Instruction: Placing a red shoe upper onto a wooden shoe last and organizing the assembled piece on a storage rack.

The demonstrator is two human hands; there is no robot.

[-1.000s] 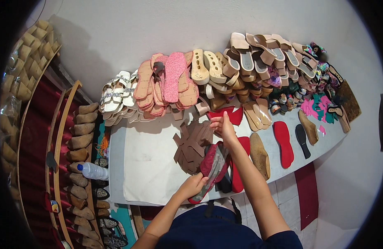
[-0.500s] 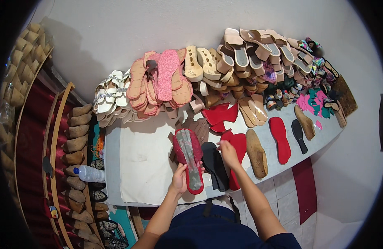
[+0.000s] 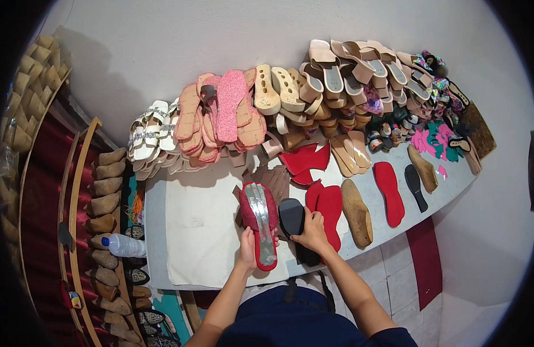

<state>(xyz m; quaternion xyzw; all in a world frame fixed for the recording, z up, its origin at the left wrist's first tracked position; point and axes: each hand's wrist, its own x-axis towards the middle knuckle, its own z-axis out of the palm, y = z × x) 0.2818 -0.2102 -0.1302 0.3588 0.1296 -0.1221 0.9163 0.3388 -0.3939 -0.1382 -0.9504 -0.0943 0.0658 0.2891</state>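
My left hand (image 3: 247,250) is closed around the lower part of a red slipper (image 3: 268,231), held underside up above the table. A shiny grey strip runs down its middle, and dark red material wraps its upper half. Just to the right, my right hand (image 3: 312,232) grips the edge of a black shoe sole (image 3: 292,215), fingers along its right side. Another black sole (image 3: 306,255) lies partly hidden beneath that hand. Red insoles (image 3: 330,209) rest right beside it, with a wooden shoe last (image 3: 356,214) further right.
Brown strips (image 3: 271,182) and red pieces (image 3: 304,163) lie beyond the slipper. Stacked pink insoles (image 3: 231,104) and heeled sandals (image 3: 336,78) line the wall. Further right are another red insole (image 3: 389,194) and a thin black sole (image 3: 416,188). A plastic bottle (image 3: 126,246) stands at the left edge.
My right hand has come from over the red insoles to the black sole and taken hold of it; that sole now sits apart from the other. The slipper has tilted slightly in my left hand.
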